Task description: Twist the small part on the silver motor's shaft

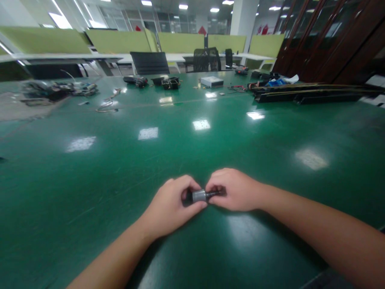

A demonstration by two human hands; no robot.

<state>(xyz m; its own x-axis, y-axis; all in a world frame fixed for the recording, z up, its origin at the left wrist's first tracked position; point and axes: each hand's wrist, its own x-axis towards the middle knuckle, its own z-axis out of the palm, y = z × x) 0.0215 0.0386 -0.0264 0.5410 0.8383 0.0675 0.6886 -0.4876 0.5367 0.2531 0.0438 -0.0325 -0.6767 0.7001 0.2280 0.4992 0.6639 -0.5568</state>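
Both my hands rest on the green table (120, 168) near its front edge, meeting in the middle. My left hand (173, 204) is closed around a small grey metal cylinder (199, 196). My right hand (233, 189) pinches the dark, thinner end (214, 194) that sticks out of that cylinder. Most of the part is hidden by my fingers, so only the short grey barrel and a bit of the dark end show between the hands.
Far across the table lie a white box (212, 81), black parts (170, 83), cables (106, 105) and a heap of tools (57, 90) at the left. Long dark rails (306, 94) lie at the back right. Office chairs (149, 63) stand behind.
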